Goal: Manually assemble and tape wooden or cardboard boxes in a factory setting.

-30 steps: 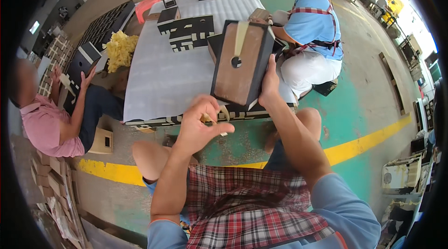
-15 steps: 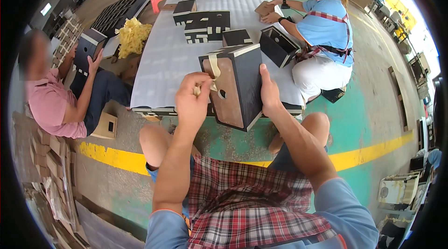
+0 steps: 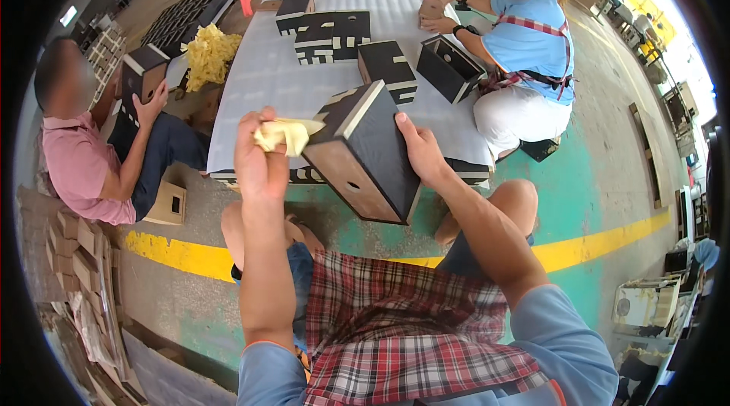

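Note:
A black wooden box point(image 3: 374, 149) with a bare brown face and a round hole in it is tilted above my knees. My right hand point(image 3: 423, 153) grips its right side, thumb on the near black panel. To the left, my left hand point(image 3: 262, 163) is closed on a crumpled strip of pale yellow masking tape point(image 3: 287, 136). The strip stretches to the box's upper left corner; whether it still sticks there I cannot tell. Pale tape strips also show along the box's top edges. Just beyond it, another taped black box point(image 3: 386, 70) lies on the white-covered table point(image 3: 247, 94).
More black boxes point(image 3: 333, 35) stand farther back, and an open one point(image 3: 450, 68) lies at the right. One co-worker point(image 3: 528, 52) handles a brown panel at the table's right; another point(image 3: 95, 147) holds a box at the left. A yellow tape heap point(image 3: 211, 56) sits beside the table.
My left hand has pulled left and the tape has come off the brown face, bunching in my fingers. The box has tilted, showing more of its top.

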